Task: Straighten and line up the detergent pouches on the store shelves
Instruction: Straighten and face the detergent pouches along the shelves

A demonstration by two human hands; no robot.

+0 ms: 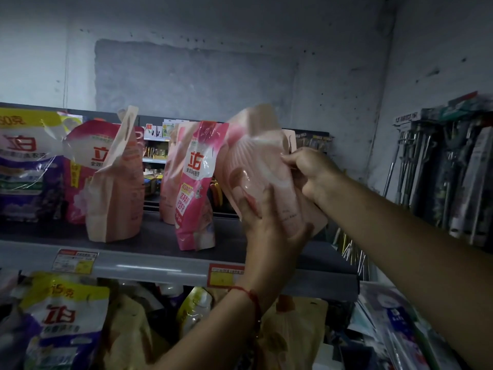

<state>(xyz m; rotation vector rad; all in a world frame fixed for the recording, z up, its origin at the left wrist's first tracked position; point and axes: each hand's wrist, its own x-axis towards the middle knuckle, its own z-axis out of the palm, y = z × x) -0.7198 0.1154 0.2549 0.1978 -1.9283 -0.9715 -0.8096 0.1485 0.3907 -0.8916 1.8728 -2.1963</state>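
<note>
2 hands hold a pale pink detergent pouch [262, 166] tilted in the air above the right end of the upper shelf [165, 267]. The left hand [269, 225] cups its lower face with fingers spread wide, while the right hand [310, 172] has its fingers curled tight on the far edge. Just to its left, a bright pink pouch [198, 188] stands near the shelf's front edge, turned slightly askew. To do this step well, the held pouch should probably be brought upright, its base flattened, then set down beside that neighbour with its front facing outward and flush with the front edge. Its soft sides look liable to slump.
</note>
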